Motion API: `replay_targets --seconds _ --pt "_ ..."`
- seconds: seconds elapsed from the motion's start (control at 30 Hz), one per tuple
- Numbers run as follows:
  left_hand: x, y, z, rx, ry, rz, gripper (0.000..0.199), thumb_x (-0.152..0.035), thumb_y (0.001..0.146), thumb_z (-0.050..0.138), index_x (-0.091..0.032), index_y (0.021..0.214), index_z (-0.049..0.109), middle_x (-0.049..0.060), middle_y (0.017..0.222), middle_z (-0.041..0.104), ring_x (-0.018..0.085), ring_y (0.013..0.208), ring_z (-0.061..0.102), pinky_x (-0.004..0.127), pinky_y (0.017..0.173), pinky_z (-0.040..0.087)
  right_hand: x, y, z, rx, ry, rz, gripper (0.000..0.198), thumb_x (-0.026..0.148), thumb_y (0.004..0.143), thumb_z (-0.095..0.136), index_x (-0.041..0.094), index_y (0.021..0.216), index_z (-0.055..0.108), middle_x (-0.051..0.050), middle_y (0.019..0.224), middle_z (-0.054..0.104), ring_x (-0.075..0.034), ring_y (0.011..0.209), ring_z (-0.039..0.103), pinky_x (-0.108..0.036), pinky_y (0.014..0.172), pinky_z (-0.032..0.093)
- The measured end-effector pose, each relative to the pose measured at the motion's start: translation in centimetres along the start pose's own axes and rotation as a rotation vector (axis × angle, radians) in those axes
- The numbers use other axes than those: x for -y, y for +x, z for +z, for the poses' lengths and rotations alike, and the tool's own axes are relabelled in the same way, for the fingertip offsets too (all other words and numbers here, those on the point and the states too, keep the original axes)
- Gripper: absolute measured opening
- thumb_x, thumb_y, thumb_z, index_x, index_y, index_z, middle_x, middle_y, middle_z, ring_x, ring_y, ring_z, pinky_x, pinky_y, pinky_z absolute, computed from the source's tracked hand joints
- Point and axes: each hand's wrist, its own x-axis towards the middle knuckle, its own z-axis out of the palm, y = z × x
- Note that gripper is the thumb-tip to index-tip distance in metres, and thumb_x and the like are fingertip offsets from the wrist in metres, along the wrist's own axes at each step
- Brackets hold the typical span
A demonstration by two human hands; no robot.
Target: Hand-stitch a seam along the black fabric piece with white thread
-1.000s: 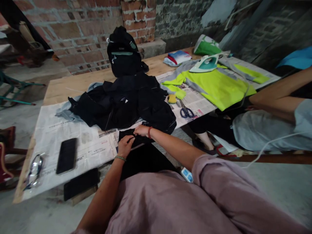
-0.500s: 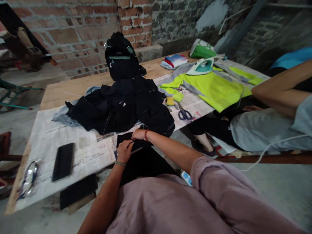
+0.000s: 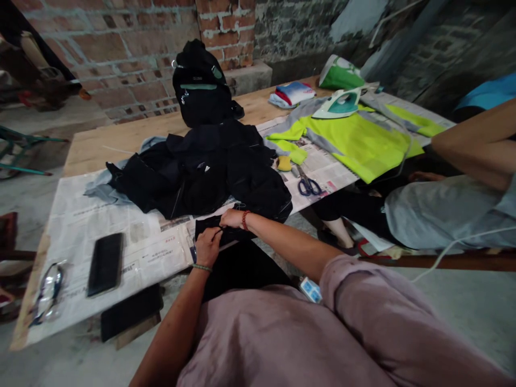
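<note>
Pinching the black fabric piece (image 3: 226, 232) between left hand (image 3: 207, 246) and right hand (image 3: 231, 218), you are risking it sliding off the surface (image 3: 100, 145) edge just below your grip.

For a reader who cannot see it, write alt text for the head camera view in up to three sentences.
A person's left hand and right hand pinch a piece of black fabric at the near edge of a newspaper-covered table. Behind lies a heap of dark clothes; a phone lies to the left; scissors and a yellow-green garment lie to the right.
</note>
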Motion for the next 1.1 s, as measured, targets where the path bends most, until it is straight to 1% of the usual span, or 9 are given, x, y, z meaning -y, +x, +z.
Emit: replay_targets --seconds 0.17,0.33,0.47,0.57,0.63,0.73,0.83,0.93,1.1 --pt "0.1 0.1 0.1 -0.005 -0.057 -0.021 0.016 -0.027 0.08 0.049 -0.018 0.086 0.061 0.005 0.083 0.063 0.016 0.078 0.058 0.029 0.072 0.044 -0.3 0.0 0.0 0.006 0.086 0.021 0.007 0.014 0.065 0.051 0.011 0.059 0.054 0.005 0.039 0.034 -0.006 0.04 0.031 -0.021 0.04 0.021" --pt "0.0 0.3 -0.9 0.049 -0.185 -0.067 0.016 -0.029 0.079 0.048 -0.019 0.085 0.06 0.003 0.081 0.062 0.014 0.077 0.057 0.027 0.071 0.045 -0.7 -0.3 0.2 0.011 0.351 0.075 0.008 0.015 0.065 0.051 0.012 0.057 0.05 0.007 0.035 0.029 -0.004 0.034 0.024 -0.019 0.036 0.017" --pt "-0.4 0.5 -1.7 0.111 -0.223 -0.066 0.015 -0.028 0.076 0.052 -0.019 0.086 0.06 0.003 0.084 0.062 0.014 0.08 0.057 0.027 0.073 0.045 -1.1 -0.4 0.2 0.012 0.386 0.066 0.012 0.017 0.066 0.051 0.013 0.055 0.048 0.009 0.033 0.028 -0.003 0.031 0.021 -0.018 0.033 0.014" --pt "-0.6 0.5 -1.7 0.128 -0.22 -0.06 0.021 -0.03 0.072 0.057 -0.019 0.09 0.061 0.002 0.084 0.061 0.015 0.08 0.057 0.027 0.074 0.045 -1.1 -0.5 0.3 0.0 0.402 0.059 0.012 0.016 0.065 0.052 0.013 0.053 0.048 0.009 0.032 0.028 -0.003 0.03 0.021 -0.018 0.032 0.014" --pt "-0.5 0.4 -1.5 0.123 -0.221 -0.063 0.02 -0.03 0.072 0.057 -0.02 0.089 0.062 0.002 0.081 0.061 0.014 0.076 0.057 0.027 0.071 0.046 -1.0 -0.5 0.3 -0.012 0.393 0.058 0.012 0.015 0.064 0.052 0.013 0.053 0.048 0.009 0.032 0.029 -0.003 0.029 0.022 -0.018 0.033 0.015" --pt "-0.2 0.3 -1.1 0.107 -0.217 -0.075 0.015 -0.028 0.074 0.056 -0.02 0.082 0.064 0.001 0.074 0.061 0.013 0.069 0.056 0.026 0.065 0.045 -1.0 -0.6 0.5 -0.024 0.37 0.054 0.01 0.015 0.064 0.051 0.013 0.054 0.049 0.009 0.032 0.029 -0.003 0.029 0.022 -0.018 0.033 0.016" --pt "-0.1 0.4 -0.9 0.103 -0.203 -0.062 0.013 -0.026 0.074 0.055 -0.02 0.081 0.065 0.001 0.072 0.061 0.012 0.067 0.056 0.026 0.065 0.045 -1.0 -0.5 0.7 -0.046 0.254 0.044 0.009 0.017 0.066 0.051 0.012 0.06 0.055 0.009 0.034 0.03 -0.004 0.031 0.025 -0.018 0.034 0.019" --pt "-0.2 0.4 -0.8 0.093 -0.163 -0.033 0.013 -0.025 0.075 0.054 -0.02 0.081 0.065 0.001 0.071 0.061 0.013 0.068 0.056 0.026 0.065 0.044 -1.1 -0.2 0.8 -0.073 0.096 0.018 0.012 0.019 0.066 0.052 0.011 0.064 0.061 0.007 0.039 0.037 -0.004 0.036 0.032 -0.017 0.037 0.023" --pt "-0.2 0.2 -0.4 0.065 -0.061 -0.02 0.013 -0.024 0.074 0.055 -0.02 0.081 0.065 0.002 0.072 0.061 0.014 0.069 0.056 0.027 0.068 0.044 -0.9 -0.2 0.6 -0.07 -0.021 -0.007 0.014 0.019 0.067 0.053 0.01 0.068 0.064 0.0 0.054 0.054 -0.006 0.048 0.043 -0.017 0.043 0.027"
